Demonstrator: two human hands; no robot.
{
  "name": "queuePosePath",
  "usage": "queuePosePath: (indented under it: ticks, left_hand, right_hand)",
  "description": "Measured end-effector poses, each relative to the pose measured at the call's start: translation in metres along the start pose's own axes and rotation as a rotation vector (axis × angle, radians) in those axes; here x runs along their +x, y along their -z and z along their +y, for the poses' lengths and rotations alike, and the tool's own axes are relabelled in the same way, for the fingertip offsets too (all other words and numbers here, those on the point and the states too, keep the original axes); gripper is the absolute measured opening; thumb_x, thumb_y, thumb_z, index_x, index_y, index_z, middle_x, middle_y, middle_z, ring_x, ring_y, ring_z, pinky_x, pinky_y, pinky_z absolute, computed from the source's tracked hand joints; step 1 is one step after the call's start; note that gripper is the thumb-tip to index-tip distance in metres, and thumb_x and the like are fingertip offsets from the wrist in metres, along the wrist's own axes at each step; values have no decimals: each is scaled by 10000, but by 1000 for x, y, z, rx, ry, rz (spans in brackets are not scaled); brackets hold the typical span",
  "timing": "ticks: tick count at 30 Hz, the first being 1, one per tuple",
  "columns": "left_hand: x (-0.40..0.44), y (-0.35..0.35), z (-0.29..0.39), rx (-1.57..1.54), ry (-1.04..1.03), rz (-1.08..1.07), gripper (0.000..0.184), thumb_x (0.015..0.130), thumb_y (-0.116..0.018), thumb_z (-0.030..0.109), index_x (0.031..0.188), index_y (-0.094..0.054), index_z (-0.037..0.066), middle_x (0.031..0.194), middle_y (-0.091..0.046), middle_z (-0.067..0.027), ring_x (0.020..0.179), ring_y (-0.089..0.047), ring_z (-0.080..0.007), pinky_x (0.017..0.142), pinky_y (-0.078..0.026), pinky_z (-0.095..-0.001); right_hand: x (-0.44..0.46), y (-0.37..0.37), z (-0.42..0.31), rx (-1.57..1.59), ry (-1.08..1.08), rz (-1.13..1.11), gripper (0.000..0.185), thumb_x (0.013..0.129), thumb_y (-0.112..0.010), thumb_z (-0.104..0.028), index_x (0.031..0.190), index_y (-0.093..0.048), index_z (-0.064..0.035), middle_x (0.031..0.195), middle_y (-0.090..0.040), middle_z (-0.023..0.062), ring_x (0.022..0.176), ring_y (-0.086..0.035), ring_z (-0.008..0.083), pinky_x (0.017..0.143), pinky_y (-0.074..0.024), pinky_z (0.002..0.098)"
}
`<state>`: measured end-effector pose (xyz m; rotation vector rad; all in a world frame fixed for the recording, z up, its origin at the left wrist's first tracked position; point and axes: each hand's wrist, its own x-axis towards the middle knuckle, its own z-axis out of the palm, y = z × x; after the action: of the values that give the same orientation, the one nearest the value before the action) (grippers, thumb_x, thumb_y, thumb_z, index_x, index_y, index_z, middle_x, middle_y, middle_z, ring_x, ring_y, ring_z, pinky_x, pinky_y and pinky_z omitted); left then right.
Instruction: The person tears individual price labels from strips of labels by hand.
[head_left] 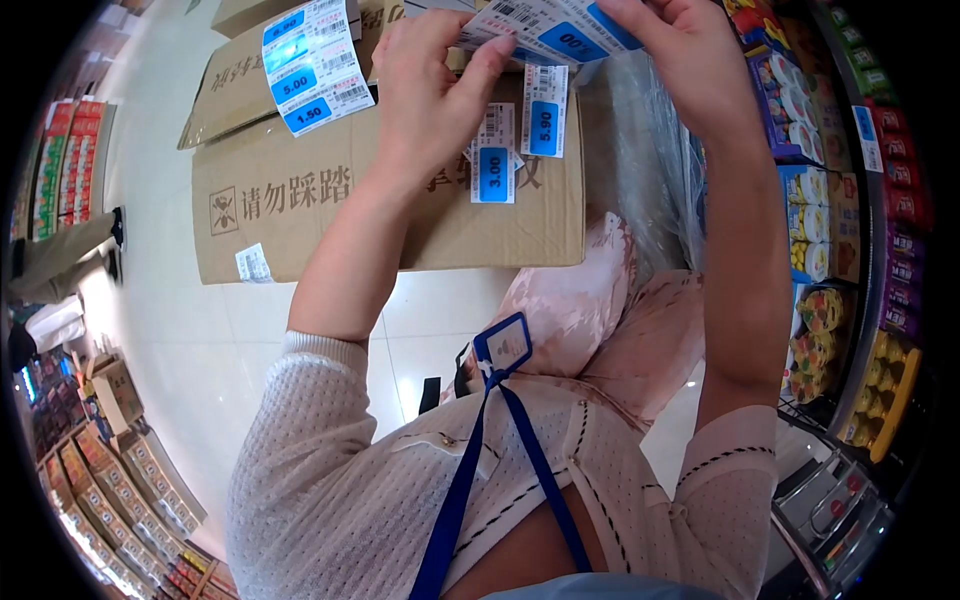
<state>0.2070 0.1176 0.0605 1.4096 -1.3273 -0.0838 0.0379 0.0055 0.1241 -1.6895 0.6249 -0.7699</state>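
Observation:
Between my hands is a sheet of blue-and-white price labels (565,38), held up near the top of the view over a cardboard box. My left hand (437,88) pinches its left end between thumb and fingers. At its right end, my right hand (678,45) grips the sheet with thumb and fingers, partly cut off by the frame's top. Two loose price labels lie on the box just below: one reading 3.00 (493,172) and one reading 5.90 (544,125). Left of my left hand rests a strip of several price labels (312,75).
The large cardboard box (300,235) stands in front of me, with clear plastic wrap (650,170) beside it. Shelves of packaged snacks (805,215) run close along my right. Across the tiled floor (160,290), more stocked shelves (110,490) and a person's leg (70,255) appear.

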Motion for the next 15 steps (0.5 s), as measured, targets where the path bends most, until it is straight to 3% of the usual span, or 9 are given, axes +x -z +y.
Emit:
queuePosePath:
  ticks: [5,13,15]
  left_hand:
    - [3,3,2,122,28,-86,203,844,-669,189,941,-621,17,845,-585,-44,756,-560,-114,636,-442,-219]
    - [5,5,-5,-20,148,-160,173,880,-627,138,966,-602,-9,857,-634,-40,812,-558,-86,713,-447,-223]
    - [4,3,-7,-103,148,-125,194,849,-653,183,928,-627,8,825,-593,-75,786,-540,-162,642,-426,-271]
  right_hand:
    - [0,6,4,30,-65,83,108,891,-570,-71,909,-619,24,820,-632,18,725,-558,63,684,-457,212]
    - [3,-3,12,58,-145,186,122,892,-571,-77,915,-632,26,809,-639,33,697,-564,71,632,-462,211]
    - [3,-5,13,121,-149,205,125,893,-569,-76,922,-631,28,810,-640,34,697,-566,73,639,-464,211]
